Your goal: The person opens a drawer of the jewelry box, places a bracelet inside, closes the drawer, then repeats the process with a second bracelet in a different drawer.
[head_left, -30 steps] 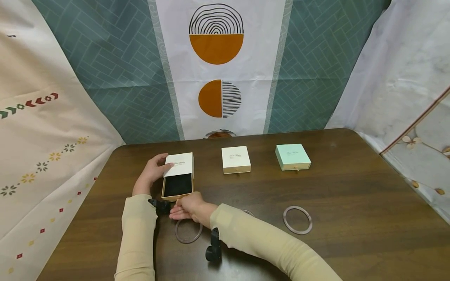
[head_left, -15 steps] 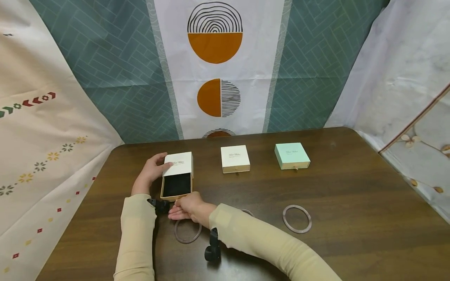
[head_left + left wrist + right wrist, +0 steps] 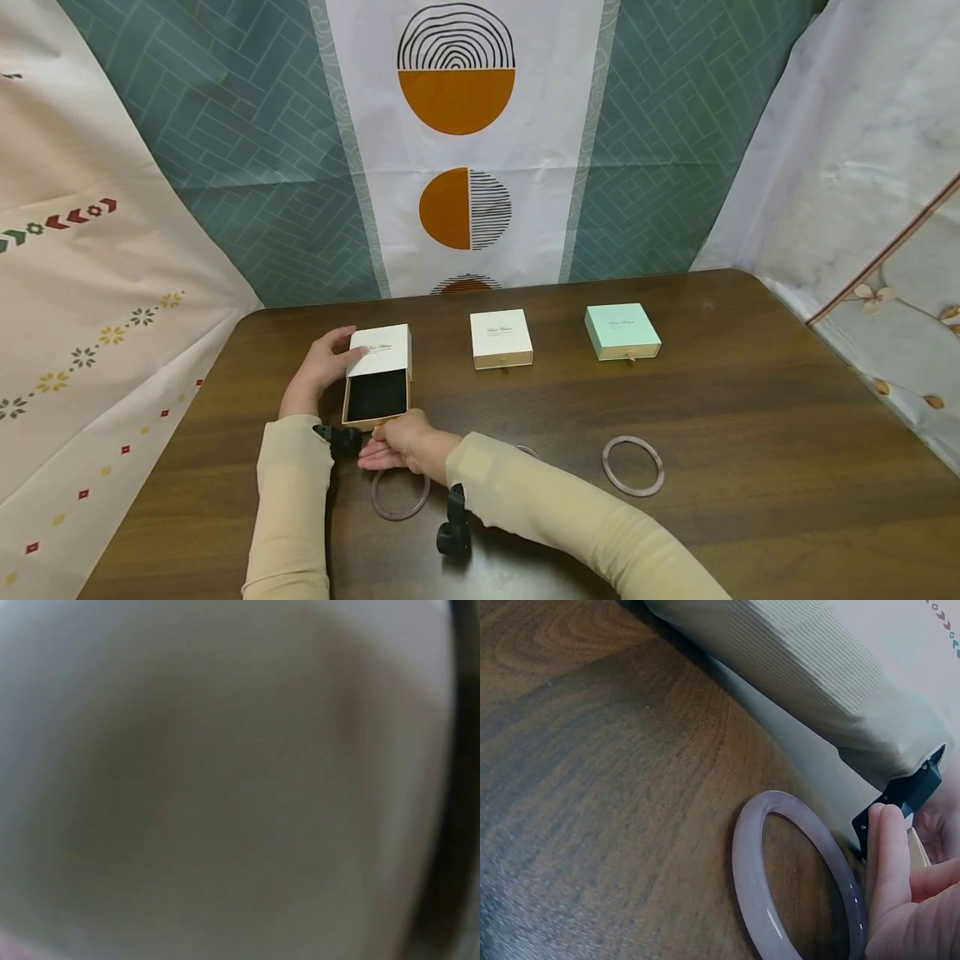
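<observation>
A white gift box (image 3: pixel 381 353) stands at the table's left with its black-lined drawer (image 3: pixel 377 395) pulled out toward me. My left hand (image 3: pixel 321 368) grips the box's sleeve from the left, thumb on the lid. At the drawer's front edge my right hand (image 3: pixel 402 442) pinches with thumb and forefinger, its other fingers stretched out. The pinched spot itself is hidden. Just below that hand lies a pale purple bangle (image 3: pixel 748 862), partly covered by it in the head view. The left wrist view is too blurred to read.
Another white box (image 3: pixel 501 335) and a mint-green box (image 3: pixel 622 327), both closed, stand along the back. One bangle (image 3: pixel 528 451) is mostly hidden behind my right sleeve (image 3: pixel 555 500); another bangle (image 3: pixel 637 492) lies to the right. A patterned cloth (image 3: pixel 480 150) hangs behind the table.
</observation>
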The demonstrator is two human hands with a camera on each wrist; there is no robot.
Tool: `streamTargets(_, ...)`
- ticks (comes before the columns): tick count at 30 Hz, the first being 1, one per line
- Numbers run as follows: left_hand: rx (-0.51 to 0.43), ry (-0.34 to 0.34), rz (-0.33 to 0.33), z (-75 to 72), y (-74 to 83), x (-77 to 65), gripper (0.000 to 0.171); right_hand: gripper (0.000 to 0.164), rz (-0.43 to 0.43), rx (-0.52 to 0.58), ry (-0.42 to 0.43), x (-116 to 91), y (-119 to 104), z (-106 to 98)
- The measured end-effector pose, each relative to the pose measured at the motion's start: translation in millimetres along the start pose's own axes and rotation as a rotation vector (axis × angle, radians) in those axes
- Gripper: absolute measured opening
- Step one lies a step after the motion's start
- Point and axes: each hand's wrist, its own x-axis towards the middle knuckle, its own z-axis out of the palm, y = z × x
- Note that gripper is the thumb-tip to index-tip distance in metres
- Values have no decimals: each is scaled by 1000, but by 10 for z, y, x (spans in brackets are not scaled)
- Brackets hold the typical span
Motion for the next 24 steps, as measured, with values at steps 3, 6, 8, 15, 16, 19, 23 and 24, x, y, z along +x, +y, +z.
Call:
streamTargets(3,-3,1,-1,2,-10,6,63,17,13,12,-20,0,-15,-10)
streamTargets(6,-10,-1,0,0,-18,11,63,18,24,24,-40,-21,-39,-24)
streamTargets(8,-16,-2,2,2,-20,12,63,20,32,22,-50,-43,-56,-33)
streamTargets(15,-22,0,-4,-12,-24,-9,64,26,45,-8,-91,-109,-82,-27)
streamTargets(16,-20,-1,-5,-12,-23,-11,64,26,44,-11,-97,-113,-85,-25)
streamTargets(19,-18,-4,-3,-12,-19,-12,64,25,40,-34,-118,-134,-109,-30)
streamTargets(23,-12,-5,6,-16,-19,1,64,22,29,-98,-131,-164,-169,-56)
streamTargets(24,-16,-3,4,-15,-21,5,63,21,25,-113,-133,-173,-185,-62)
